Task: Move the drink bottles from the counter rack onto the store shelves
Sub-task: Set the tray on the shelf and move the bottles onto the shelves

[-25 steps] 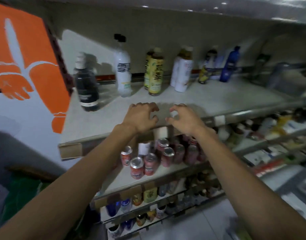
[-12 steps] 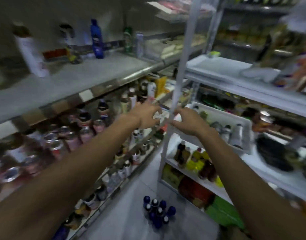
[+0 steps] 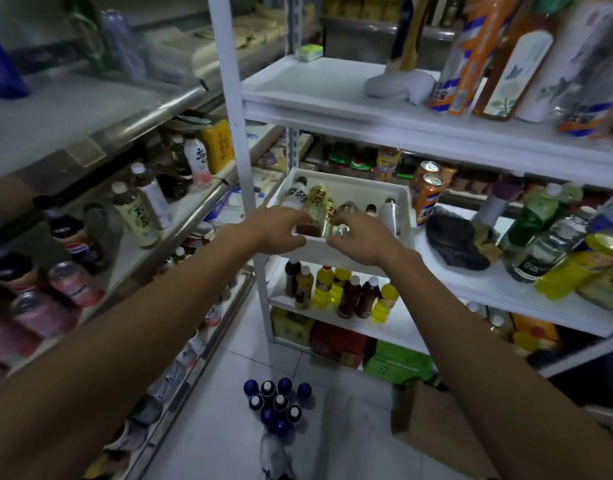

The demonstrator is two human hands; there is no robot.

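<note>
Head view, looking down, close shelves (image 3: 419,129)

The white tray (image 3: 350,190) looks like smooth, faintly glossy plastic, and the bottles (image 3: 317,202) lying in it are shiny clear plastic with glossy labels. The white rack upright (image 3: 233,98) appears to be painted metal, while the grey shelf edge (image 3: 166,105) at left has a brushed metal sheen. The floor tiles (image 3: 229,393) are glossy, the cardboard box (image 3: 433,424) matt brown, the dark cloth (image 3: 454,244) rough.
</note>
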